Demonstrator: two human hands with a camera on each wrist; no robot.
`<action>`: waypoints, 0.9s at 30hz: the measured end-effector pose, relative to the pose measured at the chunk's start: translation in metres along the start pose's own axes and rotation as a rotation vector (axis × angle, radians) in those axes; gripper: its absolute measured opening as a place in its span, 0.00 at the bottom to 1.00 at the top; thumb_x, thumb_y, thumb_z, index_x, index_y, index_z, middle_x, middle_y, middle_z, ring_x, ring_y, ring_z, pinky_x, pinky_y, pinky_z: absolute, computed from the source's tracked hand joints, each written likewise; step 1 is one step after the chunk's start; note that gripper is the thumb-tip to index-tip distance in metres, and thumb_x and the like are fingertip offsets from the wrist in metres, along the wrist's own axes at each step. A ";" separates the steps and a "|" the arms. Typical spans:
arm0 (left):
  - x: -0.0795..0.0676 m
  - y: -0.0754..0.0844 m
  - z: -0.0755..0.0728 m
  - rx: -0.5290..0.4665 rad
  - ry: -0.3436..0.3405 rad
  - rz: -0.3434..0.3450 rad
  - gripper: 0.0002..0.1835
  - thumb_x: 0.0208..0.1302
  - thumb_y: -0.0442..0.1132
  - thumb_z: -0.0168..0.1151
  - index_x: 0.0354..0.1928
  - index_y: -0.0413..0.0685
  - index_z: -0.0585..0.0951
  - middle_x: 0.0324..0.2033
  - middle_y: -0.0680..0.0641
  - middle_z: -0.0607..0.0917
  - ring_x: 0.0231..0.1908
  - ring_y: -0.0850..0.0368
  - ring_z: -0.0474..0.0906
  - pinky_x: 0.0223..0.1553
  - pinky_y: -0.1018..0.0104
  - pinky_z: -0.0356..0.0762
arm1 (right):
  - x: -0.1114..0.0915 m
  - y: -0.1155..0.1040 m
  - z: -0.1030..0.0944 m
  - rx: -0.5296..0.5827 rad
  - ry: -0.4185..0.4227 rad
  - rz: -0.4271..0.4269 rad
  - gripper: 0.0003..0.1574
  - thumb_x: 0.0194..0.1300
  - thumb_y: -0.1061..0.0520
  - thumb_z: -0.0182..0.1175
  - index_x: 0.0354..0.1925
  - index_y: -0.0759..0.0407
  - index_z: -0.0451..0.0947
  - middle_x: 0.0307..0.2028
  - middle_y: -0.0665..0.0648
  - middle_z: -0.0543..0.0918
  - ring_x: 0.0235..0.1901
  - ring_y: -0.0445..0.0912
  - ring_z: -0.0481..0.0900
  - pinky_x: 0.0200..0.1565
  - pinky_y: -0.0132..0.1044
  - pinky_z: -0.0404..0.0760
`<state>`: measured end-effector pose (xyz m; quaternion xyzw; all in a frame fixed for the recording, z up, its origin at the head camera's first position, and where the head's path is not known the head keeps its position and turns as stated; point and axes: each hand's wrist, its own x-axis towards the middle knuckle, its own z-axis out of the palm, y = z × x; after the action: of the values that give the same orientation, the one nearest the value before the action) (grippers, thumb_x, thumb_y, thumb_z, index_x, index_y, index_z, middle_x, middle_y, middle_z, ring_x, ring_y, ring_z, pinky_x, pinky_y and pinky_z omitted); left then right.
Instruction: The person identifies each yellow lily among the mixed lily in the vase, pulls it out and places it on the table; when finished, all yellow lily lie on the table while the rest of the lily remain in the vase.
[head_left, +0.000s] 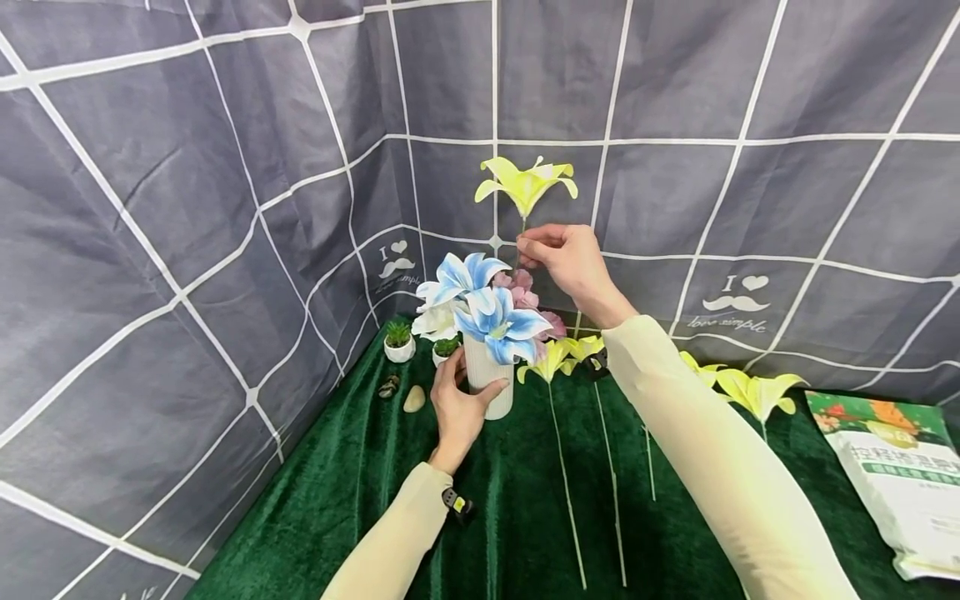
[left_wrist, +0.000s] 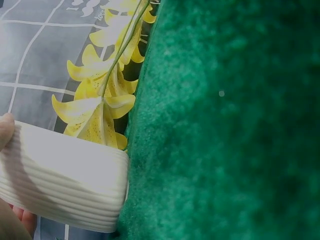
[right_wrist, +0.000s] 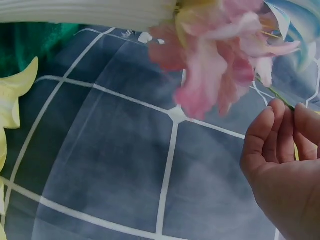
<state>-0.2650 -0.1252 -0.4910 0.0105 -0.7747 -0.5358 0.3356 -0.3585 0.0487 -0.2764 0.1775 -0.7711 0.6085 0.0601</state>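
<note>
My left hand (head_left: 457, 408) holds a white ribbed vase (head_left: 482, 362) low on its side, thumb across the front. In the left wrist view, the vase (left_wrist: 65, 175) hides most of that hand. Blue-and-white lilies (head_left: 501, 327), a white flower (head_left: 435, 322) and pink flowers (head_left: 522, 296) fill its mouth. Above the vase, my right hand (head_left: 572, 265) pinches the stem of a yellow lily (head_left: 525, 185), whose bloom stands upright over the fingertips. In the right wrist view, the green stem (right_wrist: 280, 96) runs behind the pink flowers (right_wrist: 210, 65); its lower end is hidden.
Several yellow lilies (head_left: 551, 362) lie on the green cloth (head_left: 525, 517), stems toward me. Small potted succulents (head_left: 400, 346) and stones (head_left: 415, 398) are left of the vase. A white-and-green bag (head_left: 900, 479) lies far right. Grey gridded fabric (head_left: 675, 192) hangs behind.
</note>
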 end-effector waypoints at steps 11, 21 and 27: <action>-0.001 -0.001 0.001 -0.010 0.005 0.000 0.44 0.43 0.49 0.84 0.66 0.50 0.76 0.52 0.43 0.81 0.51 0.47 0.83 0.55 0.51 0.84 | -0.001 0.002 0.007 0.049 0.016 -0.030 0.13 0.67 0.55 0.67 0.46 0.63 0.87 0.29 0.47 0.90 0.34 0.45 0.90 0.45 0.35 0.88; 0.001 0.000 0.004 -0.012 -0.003 -0.003 0.44 0.45 0.49 0.84 0.66 0.51 0.76 0.51 0.42 0.81 0.51 0.47 0.82 0.55 0.51 0.83 | -0.007 -0.013 -0.003 0.153 0.112 -0.078 0.13 0.66 0.57 0.68 0.44 0.66 0.87 0.31 0.50 0.90 0.29 0.39 0.88 0.40 0.28 0.86; 0.001 -0.004 0.002 0.005 -0.010 -0.019 0.44 0.45 0.50 0.83 0.67 0.52 0.75 0.52 0.43 0.81 0.52 0.48 0.82 0.56 0.52 0.83 | -0.017 -0.019 -0.020 0.283 0.169 -0.107 0.07 0.64 0.60 0.69 0.39 0.63 0.88 0.30 0.48 0.90 0.29 0.39 0.88 0.41 0.28 0.87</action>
<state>-0.2679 -0.1253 -0.4945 0.0161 -0.7774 -0.5372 0.3267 -0.3386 0.0674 -0.2590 0.1734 -0.6592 0.7198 0.1314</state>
